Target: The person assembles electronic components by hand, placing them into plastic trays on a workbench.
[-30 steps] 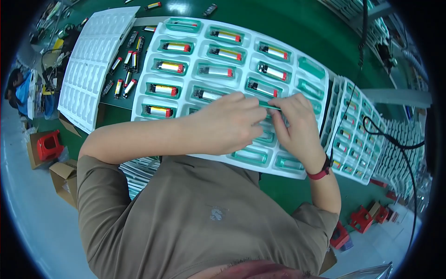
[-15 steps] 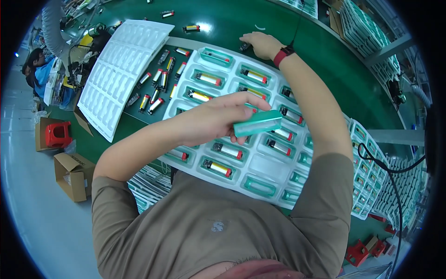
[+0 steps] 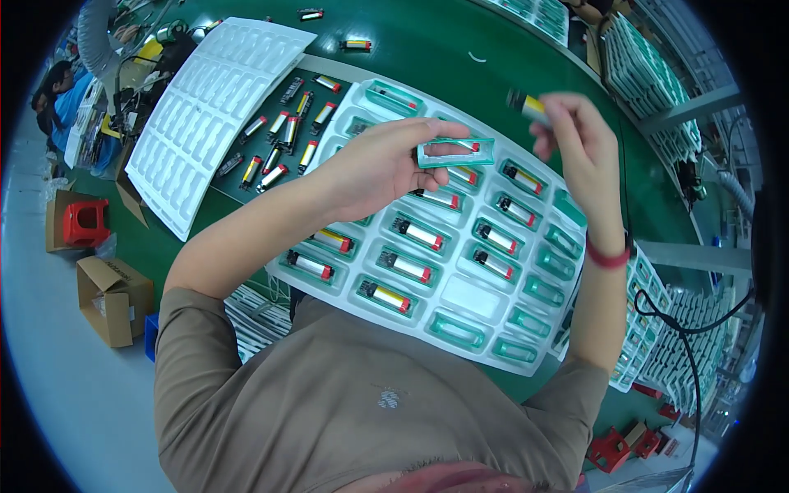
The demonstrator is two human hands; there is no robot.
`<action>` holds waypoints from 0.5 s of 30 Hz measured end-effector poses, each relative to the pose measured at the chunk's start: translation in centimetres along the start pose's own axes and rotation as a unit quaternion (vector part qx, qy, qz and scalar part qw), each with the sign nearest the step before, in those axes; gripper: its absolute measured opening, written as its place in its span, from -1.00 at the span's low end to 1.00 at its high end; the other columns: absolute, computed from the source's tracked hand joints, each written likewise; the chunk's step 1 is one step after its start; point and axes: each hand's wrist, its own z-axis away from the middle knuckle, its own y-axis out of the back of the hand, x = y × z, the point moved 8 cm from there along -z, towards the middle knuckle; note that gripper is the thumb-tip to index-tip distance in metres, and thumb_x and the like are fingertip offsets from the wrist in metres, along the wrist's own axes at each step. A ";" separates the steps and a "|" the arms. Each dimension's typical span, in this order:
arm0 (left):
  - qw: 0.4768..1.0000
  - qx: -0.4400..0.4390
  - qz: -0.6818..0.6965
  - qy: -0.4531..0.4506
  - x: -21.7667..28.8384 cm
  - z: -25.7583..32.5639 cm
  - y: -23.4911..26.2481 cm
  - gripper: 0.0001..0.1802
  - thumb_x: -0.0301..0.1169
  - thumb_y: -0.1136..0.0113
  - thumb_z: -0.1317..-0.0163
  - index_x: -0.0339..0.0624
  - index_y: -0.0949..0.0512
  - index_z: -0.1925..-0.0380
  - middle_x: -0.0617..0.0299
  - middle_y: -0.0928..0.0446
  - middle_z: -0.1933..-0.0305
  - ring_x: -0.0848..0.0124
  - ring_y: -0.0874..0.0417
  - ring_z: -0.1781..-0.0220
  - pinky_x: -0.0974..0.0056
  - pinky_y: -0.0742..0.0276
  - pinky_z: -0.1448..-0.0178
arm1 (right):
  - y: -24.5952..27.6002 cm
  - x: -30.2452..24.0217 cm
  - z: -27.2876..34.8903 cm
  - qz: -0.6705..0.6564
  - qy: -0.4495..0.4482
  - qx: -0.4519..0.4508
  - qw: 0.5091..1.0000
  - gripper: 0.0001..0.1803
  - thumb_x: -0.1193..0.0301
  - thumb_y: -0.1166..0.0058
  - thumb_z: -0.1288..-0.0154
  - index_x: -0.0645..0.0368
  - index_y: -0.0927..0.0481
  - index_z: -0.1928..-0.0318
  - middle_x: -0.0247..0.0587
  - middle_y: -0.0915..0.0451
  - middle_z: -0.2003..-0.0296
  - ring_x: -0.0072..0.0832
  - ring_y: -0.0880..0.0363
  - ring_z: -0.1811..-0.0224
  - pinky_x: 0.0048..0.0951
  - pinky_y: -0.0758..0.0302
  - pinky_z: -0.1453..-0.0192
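Observation:
My left hand is closed on a clear green plastic shell, a small open trough held above the white tray. To its right, my right hand pinches a small cylindrical battery unit with a black end and a yellow band, blurred by motion. Under both hands lies the white moulded tray. Many of its pockets hold green shells, several with a battery unit with a red end inside. Other shells, such as the green shell at the near edge, hold no battery.
Loose battery units lie left of the tray, beside tilted white trays. More lie on the green tabletop beyond. Stacked trays stand at the far right; a black cable hangs nearer. Another person is at far left.
My right hand has come back from the far tabletop toward the right, lifting a battery unit. My left hand has moved up slightly and turned the green shell so its hollow shows.

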 end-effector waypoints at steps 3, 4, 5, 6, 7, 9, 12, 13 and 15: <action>1.000 -0.004 0.007 0.003 -1.3 -1.1 -1.1 -0.50 -0.21 0.18 -0.65 -0.33 -0.42 -0.36 0.12 -0.55 -0.21 0.46 -0.54 0.12 0.27 -0.54 -0.11 | -1.1 -2.1 5.4 -0.102 -0.033 0.002 0.994 -0.79 0.51 -0.08 -0.55 0.36 -0.67 -0.05 -0.25 -0.71 0.28 -0.68 -0.62 0.35 -0.61 -0.59 0.24; 1.000 -0.017 0.007 0.003 -1.6 -1.3 -1.5 -0.50 -0.21 0.17 -0.64 -0.34 -0.41 -0.36 0.14 -0.56 -0.17 0.44 -0.56 0.08 0.25 -0.55 -0.14 | -1.7 -2.0 6.4 -0.096 -0.044 -0.022 0.994 -0.78 0.51 -0.09 -0.54 0.37 -0.67 -0.06 -0.24 -0.71 0.26 -0.66 -0.66 0.31 -0.60 -0.61 0.21; 1.000 -0.022 0.006 0.006 -1.9 -1.6 -2.2 -0.50 -0.21 0.17 -0.64 -0.34 -0.41 -0.36 0.14 -0.56 -0.17 0.44 -0.56 0.08 0.25 -0.55 -0.14 | -2.0 -1.8 7.2 -0.091 -0.056 -0.045 0.993 -0.76 0.52 -0.10 -0.53 0.39 -0.66 -0.08 -0.23 -0.72 0.25 -0.63 -0.69 0.27 -0.59 -0.63 0.18; 1.000 -0.016 0.013 0.009 -2.2 -1.8 -2.8 -0.53 -0.24 0.12 -0.63 -0.36 -0.43 -0.32 0.14 -0.53 -0.13 0.42 -0.57 0.10 0.26 -0.55 -0.10 | -2.4 -1.5 7.8 -0.126 -0.092 -0.073 0.985 -0.74 0.58 -0.14 -0.48 0.39 -0.65 -0.11 -0.16 -0.71 0.09 -0.52 -0.75 0.12 -0.52 -0.68 0.02; 1.000 -0.008 0.021 0.011 -2.4 -2.0 -3.3 -0.56 -0.26 0.08 -0.61 -0.37 -0.44 -0.28 0.15 -0.51 -0.08 0.41 -0.57 0.12 0.27 -0.55 -0.06 | -2.4 -1.2 8.2 -0.125 -0.091 -0.071 0.985 -0.74 0.58 -0.14 -0.48 0.39 -0.65 -0.11 -0.16 -0.71 0.09 -0.52 -0.75 0.12 -0.52 -0.68 0.02; 0.999 -0.033 0.021 0.006 -2.8 -2.3 -4.3 -0.56 -0.24 0.03 -0.60 -0.37 -0.46 -0.26 0.16 -0.54 0.00 0.42 -0.57 0.11 0.28 -0.54 -0.06 | -3.0 -1.1 8.7 -0.203 -0.055 -0.087 0.974 -0.71 0.64 -0.16 -0.43 0.38 -0.64 -0.13 -0.09 -0.63 -0.10 -0.42 -0.74 -0.01 -0.45 -0.68 -0.14; 0.999 -0.042 0.024 0.004 -2.8 -2.4 -5.0 -0.56 -0.22 -0.01 -0.59 -0.36 -0.48 -0.24 0.17 -0.57 0.06 0.44 -0.56 0.10 0.29 -0.53 -0.07 | -2.9 -0.8 9.0 -0.198 -0.053 -0.094 0.974 -0.69 0.69 -0.16 -0.40 0.38 -0.63 -0.12 -0.06 -0.55 -0.20 -0.35 -0.73 -0.08 -0.41 -0.67 -0.23; 0.999 -0.044 0.016 0.011 -2.9 -2.4 -5.1 -0.53 -0.22 0.07 -0.62 -0.36 -0.46 -0.29 0.17 -0.57 0.00 0.43 -0.57 0.08 0.27 -0.53 -0.11 | -2.8 -1.1 9.1 -0.173 -0.026 -0.084 0.981 -0.71 0.69 -0.15 -0.40 0.38 -0.63 -0.11 -0.05 -0.54 -0.21 -0.36 -0.73 -0.06 -0.42 -0.68 -0.21; 0.999 -0.042 0.011 0.016 -3.0 -2.2 -4.9 -0.51 -0.22 0.16 -0.64 -0.36 -0.43 -0.34 0.17 -0.58 -0.06 0.42 -0.58 0.06 0.26 -0.53 -0.15 | -2.7 -1.6 9.2 -0.130 -0.008 -0.046 0.990 -0.73 0.68 -0.17 -0.40 0.38 -0.63 -0.09 -0.09 -0.59 -0.13 -0.42 -0.73 -0.02 -0.48 -0.68 -0.13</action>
